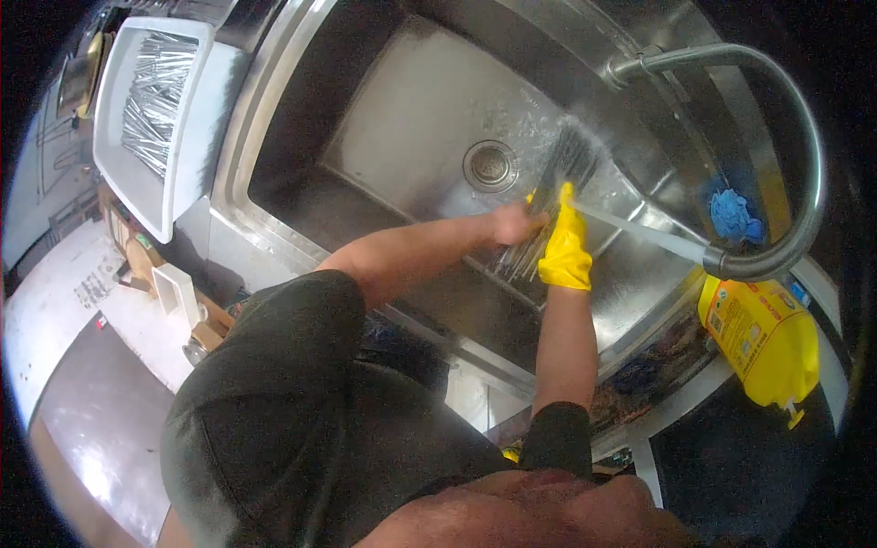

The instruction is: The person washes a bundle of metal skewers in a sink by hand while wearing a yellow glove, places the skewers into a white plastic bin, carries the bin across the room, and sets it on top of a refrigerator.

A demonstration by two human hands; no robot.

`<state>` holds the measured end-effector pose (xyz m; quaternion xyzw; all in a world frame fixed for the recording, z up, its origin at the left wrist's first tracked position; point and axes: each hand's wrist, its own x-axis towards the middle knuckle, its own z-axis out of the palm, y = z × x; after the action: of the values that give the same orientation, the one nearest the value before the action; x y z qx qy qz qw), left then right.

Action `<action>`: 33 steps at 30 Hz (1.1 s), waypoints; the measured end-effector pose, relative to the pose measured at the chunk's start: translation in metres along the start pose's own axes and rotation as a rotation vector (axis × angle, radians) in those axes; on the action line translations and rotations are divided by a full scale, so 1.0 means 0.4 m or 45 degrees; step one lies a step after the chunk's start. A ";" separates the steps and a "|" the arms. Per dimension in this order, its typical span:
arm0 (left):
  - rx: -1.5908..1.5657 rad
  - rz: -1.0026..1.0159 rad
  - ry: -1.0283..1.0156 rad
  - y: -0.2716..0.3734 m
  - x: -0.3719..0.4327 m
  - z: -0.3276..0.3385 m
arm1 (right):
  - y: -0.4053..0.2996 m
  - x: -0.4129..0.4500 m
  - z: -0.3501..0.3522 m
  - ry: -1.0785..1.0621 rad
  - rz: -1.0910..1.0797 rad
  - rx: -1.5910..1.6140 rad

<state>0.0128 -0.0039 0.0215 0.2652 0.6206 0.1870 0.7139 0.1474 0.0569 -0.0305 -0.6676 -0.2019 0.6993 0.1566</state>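
A bundle of slender metal sticks (pixel 574 159), apparently chopsticks, slants over the steel sink basin (pixel 411 96), blurred by motion. My bare left hand (pixel 515 223) closes around the bundle from the left. On its other side my right hand (pixel 566 240), in a yellow rubber glove, grips it too, though its fingers are partly hidden. Lower stick ends (pixel 524 264) poke out beneath my hands. From the curved metal faucet pipe (pixel 815 157), a stream of water (pixel 637 233) runs to my right glove and the sticks. The round drain (pixel 490 166) lies just beyond my left hand.
A white plastic tub (pixel 188 130) holding many similar metal sticks (pixel 159 96) stands left of the sink. Right of the basin are a yellow detergent jug (pixel 760 342) bearing writing and a crumpled blue cloth or glove (pixel 734 214). A small white container (pixel 175 294) sits lower left.
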 end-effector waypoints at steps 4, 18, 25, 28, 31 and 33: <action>0.436 0.659 -0.002 -0.163 0.192 0.019 | -0.121 -0.138 0.128 -0.129 -0.083 -0.109; 0.736 0.972 0.165 0.125 0.119 0.092 | -0.056 -0.158 -0.066 -0.161 -0.026 -0.051; 1.008 0.707 -0.200 0.309 -0.023 0.001 | -0.034 -0.279 -0.065 -0.263 -0.132 -0.441; 1.496 1.588 0.028 0.148 -0.019 -0.028 | -0.007 -0.301 -0.048 -0.172 -0.069 -0.677; 1.828 1.375 -0.158 0.058 -0.056 -0.063 | -0.008 -0.311 -0.017 -0.189 -0.300 -1.323; 1.933 1.098 -0.319 0.044 -0.083 -0.088 | -0.003 -0.296 0.002 -0.212 -1.183 -2.087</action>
<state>-0.0262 -0.0047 0.0553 0.8976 0.3405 -0.0531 0.2751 0.1537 0.0000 0.0734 -0.3703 -0.8867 0.2524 -0.1133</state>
